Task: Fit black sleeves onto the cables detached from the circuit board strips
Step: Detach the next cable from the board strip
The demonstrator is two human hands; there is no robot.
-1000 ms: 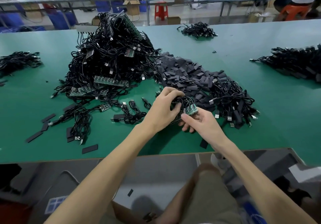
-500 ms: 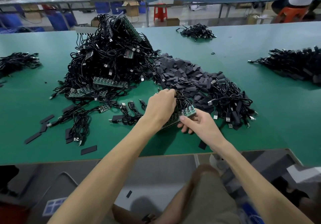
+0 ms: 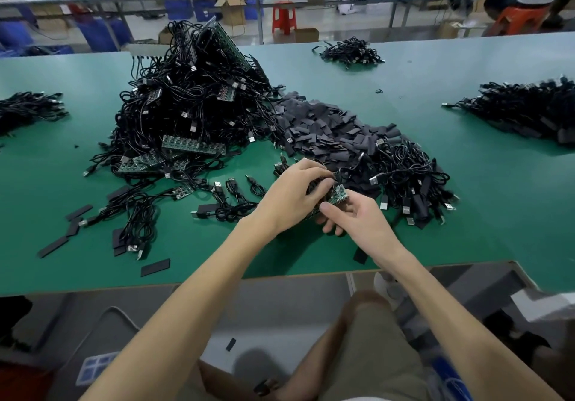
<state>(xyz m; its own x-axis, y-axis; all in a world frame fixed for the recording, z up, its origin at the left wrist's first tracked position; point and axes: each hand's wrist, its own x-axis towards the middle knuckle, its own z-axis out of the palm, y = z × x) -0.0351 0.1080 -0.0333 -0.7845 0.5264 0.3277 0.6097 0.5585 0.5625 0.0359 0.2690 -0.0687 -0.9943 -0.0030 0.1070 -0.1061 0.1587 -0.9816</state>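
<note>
Now your right hand [image 3: 357, 221] pinches the circuit strip [image 3: 339, 194] from below, thumb on its near edge, while your left hand [image 3: 294, 196] curls over a cable [image 3: 313, 186] at its far end. The strip runs 7 to 1 o'clock; the sleeve pile [image 3: 326, 130] lies at 12 o'clock, seemingly nearer your left

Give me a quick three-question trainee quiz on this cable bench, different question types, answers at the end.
1. True or false: the left hand and the right hand both grip one circuit board strip.
2. Where does the big sleeve pile lie from the tall cable heap? A: to its left. B: to its right. C: on top of it.
3. Fill in: the table top is ____.
Key: 1 true; 2 B; 3 green.
</note>
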